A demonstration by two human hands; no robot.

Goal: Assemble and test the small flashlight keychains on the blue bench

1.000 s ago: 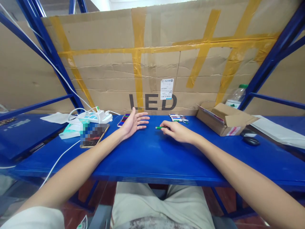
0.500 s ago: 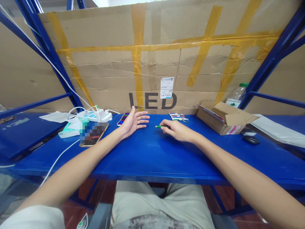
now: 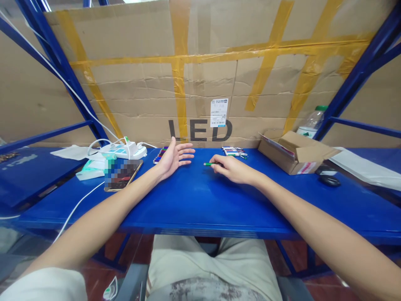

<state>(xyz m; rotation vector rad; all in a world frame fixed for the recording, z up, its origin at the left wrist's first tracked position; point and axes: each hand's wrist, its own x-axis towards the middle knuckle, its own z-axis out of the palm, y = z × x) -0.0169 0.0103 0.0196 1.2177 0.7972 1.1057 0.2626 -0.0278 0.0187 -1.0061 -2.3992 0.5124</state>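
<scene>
My right hand (image 3: 230, 168) is closed around a green pen (image 3: 207, 164), one end of which sticks out to the left past the fingers; the rest is mostly hidden. To the left, my left hand (image 3: 176, 159) is open and holds nothing, fingers spread and pointing right. Partly behind that hand lies a row of dark-coloured pens (image 3: 160, 154). A loose bunch of pens (image 3: 233, 152), white with coloured parts, rests on the blue table (image 3: 188, 205) beyond my right hand.
Left of my arm are a phone (image 3: 125, 177), a power strip (image 3: 123, 149) with white cables and a teal-white packet (image 3: 94, 168). An open cardboard box (image 3: 294, 152), a black mouse (image 3: 328, 180) and a bottle (image 3: 313, 121) stand right. A large cardboard sheet (image 3: 144, 96) closes the back.
The whole view has shifted very slightly. Both hands keep nearly the same pose, with the green pen still in my right hand.
</scene>
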